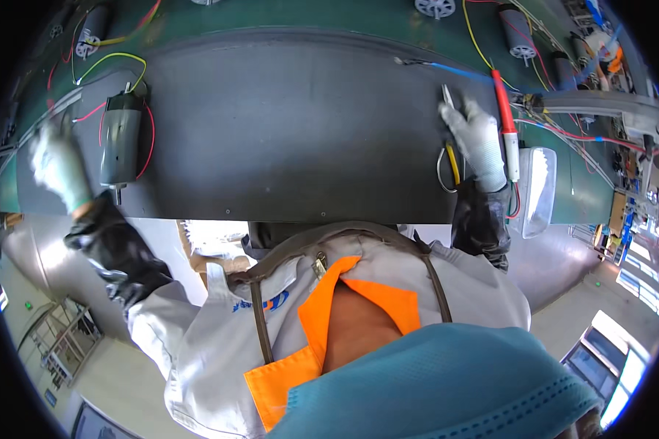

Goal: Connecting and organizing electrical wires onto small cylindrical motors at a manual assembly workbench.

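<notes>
- Two gloved hands are spread wide apart over a dark grey mat [285, 124] in the head view, one at each end of it.
- The left hand [58, 164] is blurred at the mat's left edge; its fingers look loosely spread, and I cannot tell whether it grips anything.
- Just beside that hand, to its right, a grey cylindrical motor [121, 143] lies on the mat with its shaft pointing toward the person and red wires [151, 139] looping along its side.
- A yellow-green wire [113, 58] arcs above the motor's far end.
- The right hand [477, 143] is at the mat's right edge, fingers closed around a thin metal tool [447, 96], possibly tweezers, whose tip sticks out beyond the fingertips.
- Under the right wrist lie a yellow wire [452, 162] and a grey wire loop [441, 172].
- Just right of that hand lies a red-and-white pen-like iron [507, 124], with a blue cable [454, 71] running off its tip.
- A clear plastic tray [538, 190] sits beside the iron's handle, on the green belt [586, 186].
- More small motors [516, 33] rest on the belt beyond the mat.
</notes>
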Tool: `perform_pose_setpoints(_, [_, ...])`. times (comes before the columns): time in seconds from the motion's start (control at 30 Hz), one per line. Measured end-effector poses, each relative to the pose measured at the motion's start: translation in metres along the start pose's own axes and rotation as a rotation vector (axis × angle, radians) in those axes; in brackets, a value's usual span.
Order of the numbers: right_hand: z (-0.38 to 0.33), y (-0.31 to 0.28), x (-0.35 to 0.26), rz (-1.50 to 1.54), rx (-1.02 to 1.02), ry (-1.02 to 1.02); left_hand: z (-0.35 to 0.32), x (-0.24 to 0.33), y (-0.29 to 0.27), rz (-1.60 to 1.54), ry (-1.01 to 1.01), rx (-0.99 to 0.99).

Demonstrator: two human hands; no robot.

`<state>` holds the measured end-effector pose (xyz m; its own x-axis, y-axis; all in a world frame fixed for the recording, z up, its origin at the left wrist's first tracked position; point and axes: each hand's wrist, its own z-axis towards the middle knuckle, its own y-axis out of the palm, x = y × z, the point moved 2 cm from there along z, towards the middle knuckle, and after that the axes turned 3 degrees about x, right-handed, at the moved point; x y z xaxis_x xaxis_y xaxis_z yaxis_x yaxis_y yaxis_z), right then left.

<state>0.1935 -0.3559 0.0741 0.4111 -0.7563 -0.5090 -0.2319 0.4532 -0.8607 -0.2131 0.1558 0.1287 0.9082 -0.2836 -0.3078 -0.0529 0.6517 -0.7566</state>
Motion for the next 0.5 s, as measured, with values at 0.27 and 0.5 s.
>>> perform_pose_setpoints(0.27, [0.157, 0.046, -0.009, -0.525, 0.343, -0.492, -0.056, 0.144, -0.040, -0.939, 0.255, 0.166])
perform_pose_setpoints(0.5, [0.271, 0.105, 0.041, -0.030, 0.380, -0.178, -0.088, 0.293, -0.075, -1.423, 0.611, 0.016])
